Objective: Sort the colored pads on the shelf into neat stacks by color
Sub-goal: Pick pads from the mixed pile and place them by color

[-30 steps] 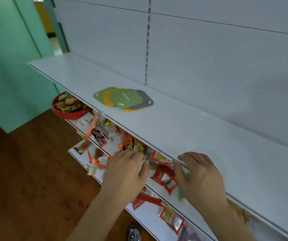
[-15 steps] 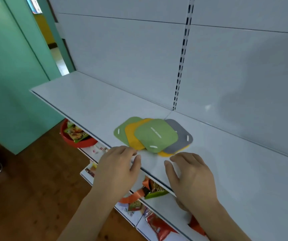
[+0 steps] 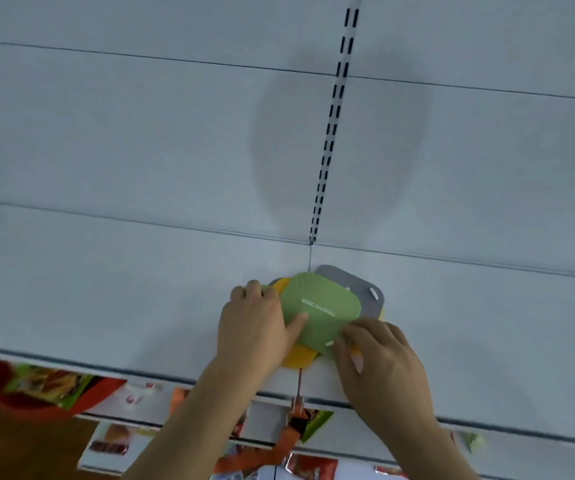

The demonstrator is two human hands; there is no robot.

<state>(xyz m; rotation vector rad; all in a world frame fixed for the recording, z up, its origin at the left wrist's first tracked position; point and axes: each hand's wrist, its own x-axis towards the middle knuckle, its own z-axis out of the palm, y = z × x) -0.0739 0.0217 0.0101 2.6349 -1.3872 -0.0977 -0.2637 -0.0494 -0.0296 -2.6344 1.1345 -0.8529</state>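
Green pad (image 3: 320, 308) tops a mixed pile, pinned under the left hand (image 3: 255, 327) thumb; right hand (image 3: 379, 362) pinches its near corner. Lifting carelessly could drag the yellow pad (image 3: 298, 358) off the shelf (image 3: 106, 289).

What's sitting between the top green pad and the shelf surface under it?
In the head view, a yellow pad and a gray pad stick out from beneath the top green pad, lying between it and the shelf.
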